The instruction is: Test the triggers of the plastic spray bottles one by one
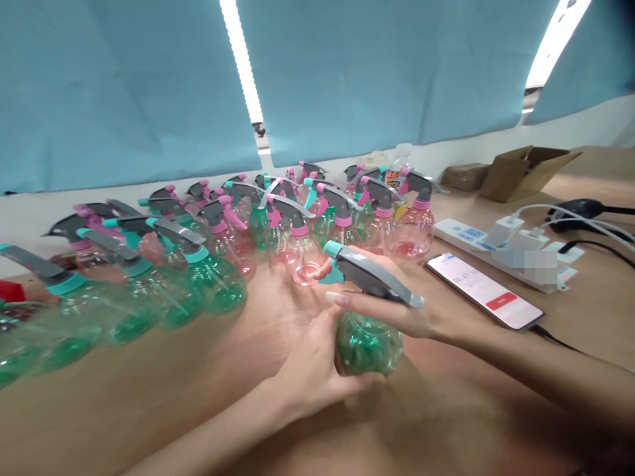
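Observation:
A green spray bottle (370, 347) with a grey and teal trigger head is between my two hands, close in front of me. My left hand (317, 360) is wrapped around the side of its round body, thumb along the lower front. Around the neck, just under the trigger head, my right hand (387, 311) is closed; its fingers partly hide the collar. Beyond them stands a pink spray bottle (303, 258). To the left is another green spray bottle (218, 284) with a teal collar.
Several more green and pink spray bottles crowd the table's back and left. At right lie a phone (483, 291) with a lit screen and a white power strip (496, 258) with plugged-in chargers and cables. An opened cardboard box (516, 175) sits behind them, before a blue curtain (377, 73).

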A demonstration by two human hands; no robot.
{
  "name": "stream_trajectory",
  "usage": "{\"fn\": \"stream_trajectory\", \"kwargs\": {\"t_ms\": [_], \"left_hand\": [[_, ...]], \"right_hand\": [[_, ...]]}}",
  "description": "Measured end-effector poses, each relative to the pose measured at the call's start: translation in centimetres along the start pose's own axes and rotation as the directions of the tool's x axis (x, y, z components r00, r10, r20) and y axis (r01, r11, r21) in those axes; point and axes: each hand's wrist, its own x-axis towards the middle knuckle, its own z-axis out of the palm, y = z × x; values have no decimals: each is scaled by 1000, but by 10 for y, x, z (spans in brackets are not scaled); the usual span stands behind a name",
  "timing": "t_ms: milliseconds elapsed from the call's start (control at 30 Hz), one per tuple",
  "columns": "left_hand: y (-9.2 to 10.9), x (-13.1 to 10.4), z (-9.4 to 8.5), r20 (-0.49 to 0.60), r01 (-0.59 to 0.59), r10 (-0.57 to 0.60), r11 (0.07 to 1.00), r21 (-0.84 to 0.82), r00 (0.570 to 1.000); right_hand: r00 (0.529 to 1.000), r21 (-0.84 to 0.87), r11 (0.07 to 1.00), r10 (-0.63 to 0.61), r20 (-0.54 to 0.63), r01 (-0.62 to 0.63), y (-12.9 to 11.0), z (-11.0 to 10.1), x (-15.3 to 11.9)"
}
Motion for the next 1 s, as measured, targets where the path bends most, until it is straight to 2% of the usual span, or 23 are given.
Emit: {"fn": "stream_trajectory", "kwargs": {"t_ms": [100, 200, 333, 433, 533, 1000], "left_hand": [[-7, -8, -9, 36, 29, -36, 985, 171, 999], [-17, -18, -21, 73, 10, -39, 930, 367, 997], [-33, -29, -38, 32, 41, -68, 850, 525, 997], [-44, -33, -48, -11, 48, -51, 815, 578, 999], [-49, -34, -53, -9, 38, -41, 786, 617, 999], [-49, -34, -51, -3, 19, -22, 753, 658, 1000]], "right_hand": [[1000, -8, 1000, -18, -10, 18, 7, 2, 8], [999, -22, 999, -31, -23, 30, 7, 1, 14], [999, -66, 997, -30, 14, 31, 4, 0, 17], [997, -130, 989, -71, -14, 69, 5, 0, 18], [997, -161, 985, -70, -34, 63, 9, 1, 21], [994, -104, 994, -48, -102, 37, 24, 9, 29]]}}
